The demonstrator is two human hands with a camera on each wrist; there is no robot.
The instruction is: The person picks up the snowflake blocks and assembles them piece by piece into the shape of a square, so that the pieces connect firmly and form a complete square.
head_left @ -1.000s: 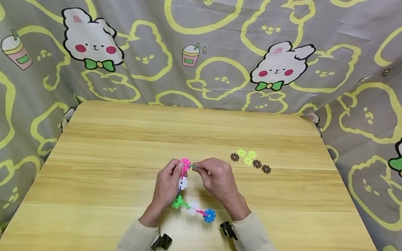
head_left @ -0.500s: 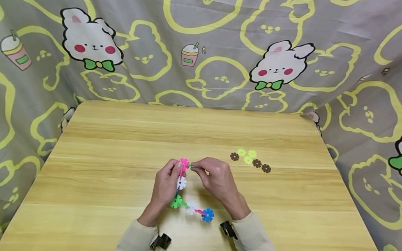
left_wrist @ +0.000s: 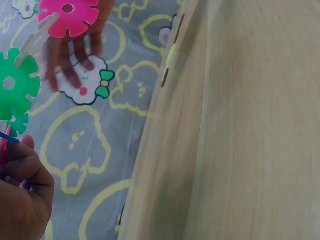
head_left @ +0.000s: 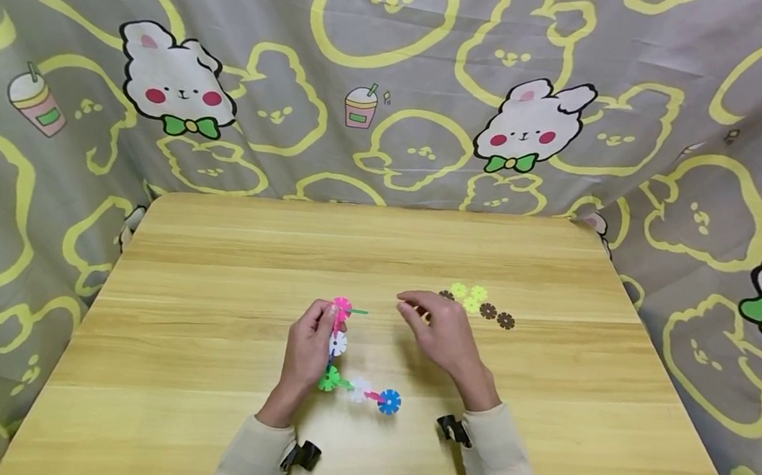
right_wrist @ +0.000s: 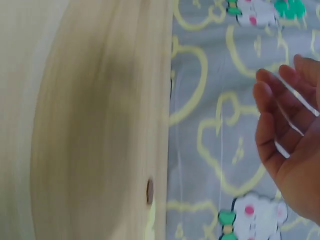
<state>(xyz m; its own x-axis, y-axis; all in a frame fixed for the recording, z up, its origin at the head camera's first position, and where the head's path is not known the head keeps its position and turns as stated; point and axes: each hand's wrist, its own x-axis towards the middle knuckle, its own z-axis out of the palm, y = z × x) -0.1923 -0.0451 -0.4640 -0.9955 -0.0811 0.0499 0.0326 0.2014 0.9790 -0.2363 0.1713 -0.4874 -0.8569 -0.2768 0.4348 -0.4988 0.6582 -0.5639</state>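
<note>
In the head view my left hand (head_left: 307, 348) pinches a chain of notched plastic snowflake discs near its top pink disc (head_left: 343, 308). A green disc (head_left: 359, 312), seen edge-on, sticks out to the right of the pink one. Below hang a white disc (head_left: 338, 344) and a green disc (head_left: 329, 379), then a white disc (head_left: 358, 390) and a blue disc (head_left: 390, 402) to the right. My right hand (head_left: 450, 341) is apart from the chain, fingers loosely bent and holding nothing. Its relaxed fingers (right_wrist: 267, 135) also show in the right wrist view.
Loose yellow discs (head_left: 478, 292) and brown discs (head_left: 505, 321) lie on the wooden table (head_left: 245, 253) just beyond my right hand, which partly covers one brown disc. A patterned curtain (head_left: 286, 78) surrounds the table's back and sides.
My right hand has let go of the green disc and moved right, towards the loose discs. The green disc stays attached to the pink one. My left hand and chain have shifted slightly left.
</note>
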